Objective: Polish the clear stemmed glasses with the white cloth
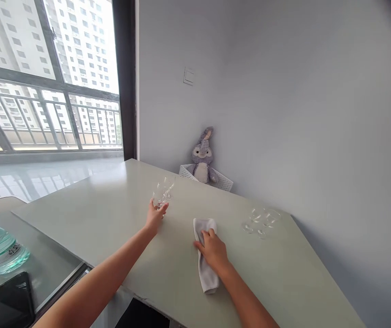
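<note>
My left hand (156, 216) is closed around the lower part of a clear stemmed glass (159, 193). Right behind that one stands another clear glass (169, 186), partly overlapped by it. On the table lies a folded light-grey cloth (206, 269), its long side running toward me. My right hand (212, 248) rests on the cloth's middle and grips it between thumb and fingers. Off to the right, two more clear stemmed glasses, a left one (255, 216) and a right one (270, 218), stand close together near the table's far edge.
The pale table (113, 228) meets a wall on the right. Behind it, a plush rabbit (202, 159) sits in a white perforated basket (224, 181). At the lower left are a large water bottle (2, 250) and a black phone (7, 300).
</note>
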{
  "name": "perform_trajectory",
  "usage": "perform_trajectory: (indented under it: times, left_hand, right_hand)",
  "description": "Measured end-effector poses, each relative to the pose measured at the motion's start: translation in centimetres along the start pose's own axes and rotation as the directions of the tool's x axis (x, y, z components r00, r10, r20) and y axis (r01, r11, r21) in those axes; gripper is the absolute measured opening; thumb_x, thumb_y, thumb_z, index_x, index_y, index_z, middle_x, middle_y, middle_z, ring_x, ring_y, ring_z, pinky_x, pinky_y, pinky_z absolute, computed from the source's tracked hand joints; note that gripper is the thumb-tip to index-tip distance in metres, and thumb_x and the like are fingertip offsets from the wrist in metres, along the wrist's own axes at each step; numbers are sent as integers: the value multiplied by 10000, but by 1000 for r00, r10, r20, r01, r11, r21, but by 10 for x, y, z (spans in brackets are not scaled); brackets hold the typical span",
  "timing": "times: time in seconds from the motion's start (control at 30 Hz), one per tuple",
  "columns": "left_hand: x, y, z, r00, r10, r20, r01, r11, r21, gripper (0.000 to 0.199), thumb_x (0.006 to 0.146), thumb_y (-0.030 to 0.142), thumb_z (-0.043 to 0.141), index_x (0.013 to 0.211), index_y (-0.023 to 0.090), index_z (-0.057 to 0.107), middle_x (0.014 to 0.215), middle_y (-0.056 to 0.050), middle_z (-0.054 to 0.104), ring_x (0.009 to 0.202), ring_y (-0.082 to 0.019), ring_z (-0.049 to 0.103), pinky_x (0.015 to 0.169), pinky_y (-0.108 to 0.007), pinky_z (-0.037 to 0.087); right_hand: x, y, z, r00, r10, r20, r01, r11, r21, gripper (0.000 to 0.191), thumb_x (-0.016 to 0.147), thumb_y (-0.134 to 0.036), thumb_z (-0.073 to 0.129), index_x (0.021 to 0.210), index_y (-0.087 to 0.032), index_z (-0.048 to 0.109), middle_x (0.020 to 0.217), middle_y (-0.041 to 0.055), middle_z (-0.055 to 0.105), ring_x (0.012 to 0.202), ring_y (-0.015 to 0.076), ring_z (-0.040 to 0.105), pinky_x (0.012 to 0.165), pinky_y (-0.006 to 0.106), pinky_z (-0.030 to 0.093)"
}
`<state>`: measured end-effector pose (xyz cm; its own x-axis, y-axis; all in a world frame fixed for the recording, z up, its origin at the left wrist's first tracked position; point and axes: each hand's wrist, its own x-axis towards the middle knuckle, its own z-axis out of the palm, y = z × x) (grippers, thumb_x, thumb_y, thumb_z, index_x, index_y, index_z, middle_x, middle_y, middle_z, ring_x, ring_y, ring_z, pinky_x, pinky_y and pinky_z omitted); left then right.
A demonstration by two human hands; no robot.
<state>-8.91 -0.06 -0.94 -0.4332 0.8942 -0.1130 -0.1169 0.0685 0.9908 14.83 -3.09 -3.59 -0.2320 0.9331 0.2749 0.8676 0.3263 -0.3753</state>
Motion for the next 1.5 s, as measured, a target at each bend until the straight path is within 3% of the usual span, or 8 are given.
perform_trajectory:
  times: [0.2,0.43,0.73,0.97,1.1,1.23,1.37,1.5]
  left_hand:
    - [-14,-8,31,977,131,167,-145,987,72,657,732,456,561,1295,254,289,870,-15,532,661,-104,519,632,-255,431]
    - [-30,-12,92,839,441,318,-542,726,424,561,744,338,568,1268,282,375,1048,-39,510,736,-143,494,736,-316,416]
    - [-35,-41,106,741,516,430,-671,537,512,532,761,202,523,1273,270,399,1064,-53,489,978,-217,451,871,-363,374]
    - [-47,-31,102,578,481,659,-784,552,285,541,671,232,629,1198,279,512,1083,-81,506,929,-239,471,861,-397,395]
    - [-54,-32,105,694,555,459,-636,771,28,363,706,320,608,1059,251,561,1175,-74,471,978,-219,509,867,-380,422]
    - [-51,-27,104,856,311,412,-253,948,-191,310,784,360,531,1058,218,519,1122,-83,544,1014,-206,529,859,-371,433]
    - [-43,-17,100,715,58,697,222,926,-306,476,755,349,592,1199,232,466,1282,-100,476,1100,-243,506,877,-394,431]
    - [-40,-16,97,641,-12,767,336,903,-267,394,743,361,615,1096,194,564,1108,-97,595,896,-213,598,751,-344,469]
  right_hand:
    - [6,13,6,981,158,-115,-112,936,334,180,789,-303,490,824,-214,642,840,45,622,733,200,572,641,281,400]
    - [5,34,-25,810,565,-154,-94,384,918,259,744,-444,559,726,-187,577,582,-34,496,555,128,448,502,224,346]
    - [-6,-3,-12,979,204,-23,-70,437,897,438,758,-411,572,1157,-234,540,791,18,597,665,151,524,564,245,437]
    - [-2,3,-7,941,268,205,-258,180,949,287,692,-428,651,813,-168,638,651,-1,591,551,136,505,487,248,443]
    - [6,15,-23,910,327,256,-198,-202,959,302,705,-446,636,842,-177,641,679,10,613,564,139,536,512,257,457]
    - [8,25,-31,890,381,251,-127,-320,939,229,700,-403,655,800,-196,657,728,18,643,624,147,570,557,256,467]
    - [5,21,-30,923,207,324,-259,-289,922,255,711,-382,650,838,-161,655,682,13,628,557,128,546,518,252,457]
    - [3,13,-30,936,126,328,-294,-229,928,279,711,-394,650,833,-144,645,610,-5,585,488,103,500,465,242,450]
